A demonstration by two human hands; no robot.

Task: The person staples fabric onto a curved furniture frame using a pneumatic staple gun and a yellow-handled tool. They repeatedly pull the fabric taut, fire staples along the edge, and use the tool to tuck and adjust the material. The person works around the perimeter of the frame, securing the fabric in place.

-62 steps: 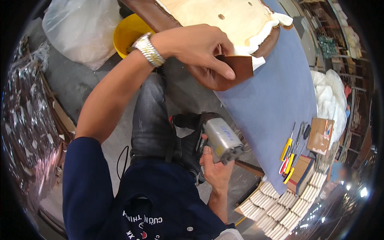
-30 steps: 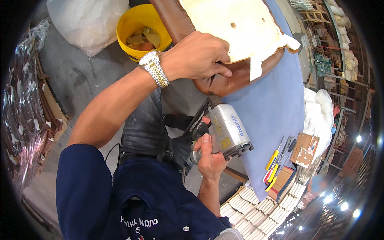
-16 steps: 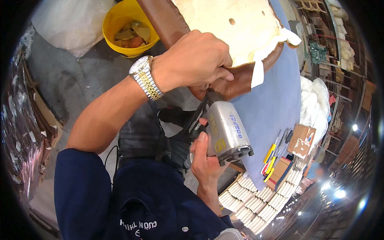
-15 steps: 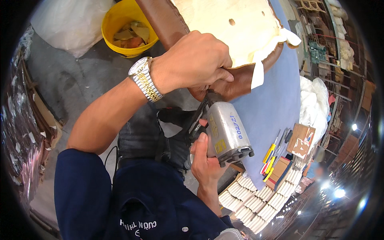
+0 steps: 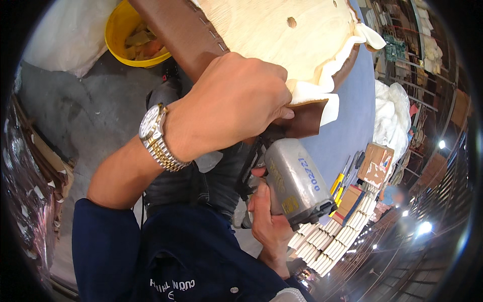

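A pale wooden panel [image 5: 261, 30] lies at the top with brown leather [image 5: 304, 120] wrapped round its edge. A row of staples shows along the leather on its left side. My left hand [image 5: 236, 95], with a watch on the wrist, is closed on the leather edge at the near corner, thumb on top. White padding [image 5: 347, 55] bunches up along the right edge. Below the corner my right hand [image 5: 269, 221] grips a silver staple gun [image 5: 294, 176]. Its nose points up toward the leather under my left hand; whether it touches is hidden.
The panel rests on a blue-grey surface [image 5: 347, 116], with yellow-handled tools [image 5: 338, 186] and a cardboard box [image 5: 376, 163] at the right. A yellow bucket [image 5: 110, 38] of scraps and a white plastic bag [image 5: 60, 40] stand at upper left. Wrapped goods [image 5: 30, 191] line the left.
My left hand and wrist sit lower and further left in view, and more stapled edge shows. The leather flap is pulled up more at the corner. The staple gun has shifted slightly right and down.
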